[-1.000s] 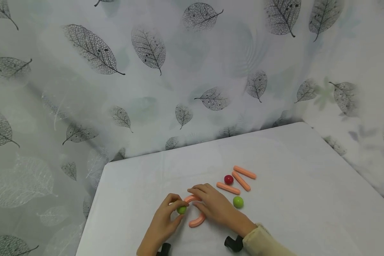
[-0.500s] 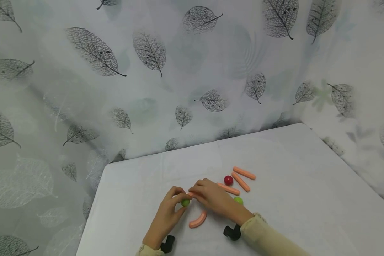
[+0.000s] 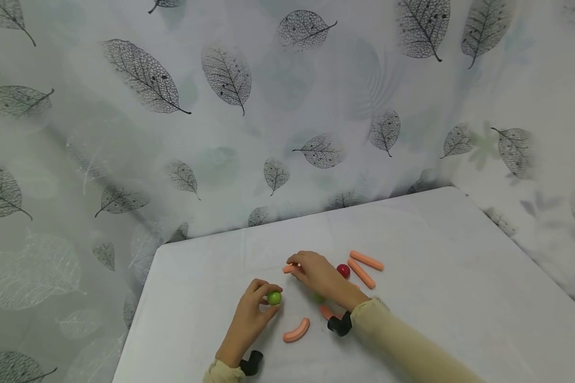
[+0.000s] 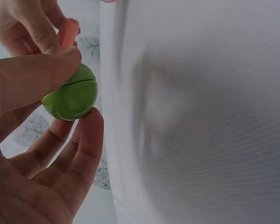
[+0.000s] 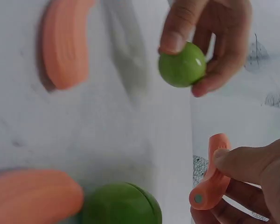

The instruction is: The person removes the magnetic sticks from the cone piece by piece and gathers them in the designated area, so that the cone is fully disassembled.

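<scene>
My left hand (image 3: 253, 314) pinches a glossy green ball (image 3: 274, 298) between thumb and fingers; a dark seam runs round that ball in the left wrist view. Up and to the right, my right hand (image 3: 318, 274) pinches a curved orange magnetic rod (image 5: 212, 175), whose end shows a small grey disc. Ball and rod are apart. A curved orange rod (image 3: 296, 330) lies between the hands, nearer the front. Below the right wrist lie another curved rod (image 3: 325, 312) and a green ball (image 5: 121, 205), both partly covered in the head view.
A red ball (image 3: 343, 271) and straight orange rods (image 3: 366, 260) lie beyond the right forearm, which partly hides one rod. The white table (image 3: 412, 229) ends at a leaf-patterned curtain (image 3: 230, 149) behind. Black camera mounts (image 3: 252, 363) sit at the wrists.
My right hand has moved away toward the back with its curved rod, leaving the left hand's ball. The left hand shifted slightly up and still holds the green ball.
</scene>
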### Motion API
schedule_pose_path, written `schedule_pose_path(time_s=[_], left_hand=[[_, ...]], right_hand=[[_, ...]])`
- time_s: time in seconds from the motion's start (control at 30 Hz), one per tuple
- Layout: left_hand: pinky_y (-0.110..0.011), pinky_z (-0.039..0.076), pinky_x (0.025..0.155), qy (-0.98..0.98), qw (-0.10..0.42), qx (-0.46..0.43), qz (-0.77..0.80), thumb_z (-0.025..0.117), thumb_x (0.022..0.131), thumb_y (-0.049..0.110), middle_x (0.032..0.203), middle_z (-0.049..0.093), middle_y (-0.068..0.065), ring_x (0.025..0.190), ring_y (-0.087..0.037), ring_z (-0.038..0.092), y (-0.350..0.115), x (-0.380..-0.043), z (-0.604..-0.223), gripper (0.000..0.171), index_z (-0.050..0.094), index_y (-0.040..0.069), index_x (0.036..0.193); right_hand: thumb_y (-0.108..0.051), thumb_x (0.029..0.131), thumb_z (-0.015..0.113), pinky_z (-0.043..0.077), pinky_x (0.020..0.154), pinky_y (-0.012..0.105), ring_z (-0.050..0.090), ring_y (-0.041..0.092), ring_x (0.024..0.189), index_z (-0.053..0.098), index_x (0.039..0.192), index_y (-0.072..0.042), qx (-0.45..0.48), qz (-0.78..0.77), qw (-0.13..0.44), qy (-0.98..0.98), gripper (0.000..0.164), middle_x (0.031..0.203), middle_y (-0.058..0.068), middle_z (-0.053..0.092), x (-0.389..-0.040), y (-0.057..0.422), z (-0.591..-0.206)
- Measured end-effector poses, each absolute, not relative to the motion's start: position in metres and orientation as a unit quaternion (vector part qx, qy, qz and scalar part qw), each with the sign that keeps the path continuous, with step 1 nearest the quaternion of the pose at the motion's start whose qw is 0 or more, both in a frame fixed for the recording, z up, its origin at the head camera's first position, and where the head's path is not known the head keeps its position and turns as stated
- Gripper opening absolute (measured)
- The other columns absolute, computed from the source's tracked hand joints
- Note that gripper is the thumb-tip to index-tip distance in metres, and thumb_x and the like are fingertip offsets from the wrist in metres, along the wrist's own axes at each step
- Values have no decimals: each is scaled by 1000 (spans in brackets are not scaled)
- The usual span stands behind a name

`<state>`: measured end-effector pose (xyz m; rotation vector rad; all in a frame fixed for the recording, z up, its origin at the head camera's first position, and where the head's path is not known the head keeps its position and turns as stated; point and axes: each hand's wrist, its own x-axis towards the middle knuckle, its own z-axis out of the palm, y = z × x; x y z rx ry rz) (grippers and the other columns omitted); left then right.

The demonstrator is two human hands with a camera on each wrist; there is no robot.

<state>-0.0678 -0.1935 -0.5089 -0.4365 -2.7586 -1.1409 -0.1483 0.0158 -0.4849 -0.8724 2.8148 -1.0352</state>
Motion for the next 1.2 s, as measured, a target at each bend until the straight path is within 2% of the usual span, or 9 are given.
schedule_pose_path(time_s=[0.2, 0.43, 0.73, 0.97, 1.1, 1.2], left_hand=[[-31, 60, 83, -916, 33, -134, -377, 84, 85, 4, 113, 66, -3, 101, -18, 66, -192, -75, -517, 44, 66, 8, 124], [-30, 57, 83, -913, 4, -132, -385, 84, 87, 11, 113, 71, -1, 99, -15, 66, -190, -79, -522, 36, 67, 11, 119], [-27, 54, 81, -919, 3, -150, -365, 82, 89, 15, 115, 72, 0, 99, -15, 66, -193, -82, -526, 35, 68, 13, 121], [-28, 55, 82, -922, -27, -169, -348, 80, 91, 17, 120, 71, -3, 103, -19, 65, -195, -84, -523, 40, 66, 10, 128], [-31, 55, 85, -931, -40, -180, -314, 80, 92, 18, 125, 70, -4, 106, -22, 65, -198, -85, -511, 43, 64, 10, 131], [-37, 55, 87, -943, -35, -173, -282, 80, 92, 18, 127, 70, -3, 107, -22, 65, -207, -83, -498, 44, 64, 12, 132]], right_hand=[[-23, 97, 74, 52, 73, 29, 58, 12, 81, 77, 110, -12, -235, -347, 51, 907, 17, 105, 2, 72, -174, 17, -486], [-19, 97, 75, 53, 82, 34, 61, 15, 89, 80, 111, -12, -233, -318, 85, 915, 17, 102, 3, 70, -191, 19, -490], [-22, 97, 74, 53, 90, 38, 63, 18, 98, 80, 109, -8, -244, -301, 122, 914, 19, 103, 5, 72, -194, 21, -496], [-23, 100, 71, 57, 91, 40, 68, 22, 104, 76, 118, -6, -269, -298, 121, 908, 25, 111, 7, 74, -199, 34, -505], [-18, 101, 69, 56, 91, 41, 67, 23, 106, 74, 122, -7, -265, -288, 111, 914, 24, 115, 6, 72, -193, 61, -489], [-16, 100, 69, 56, 86, 38, 66, 20, 101, 75, 117, -9, -267, -275, 93, 919, 19, 110, 3, 71, -183, 93, -469]])
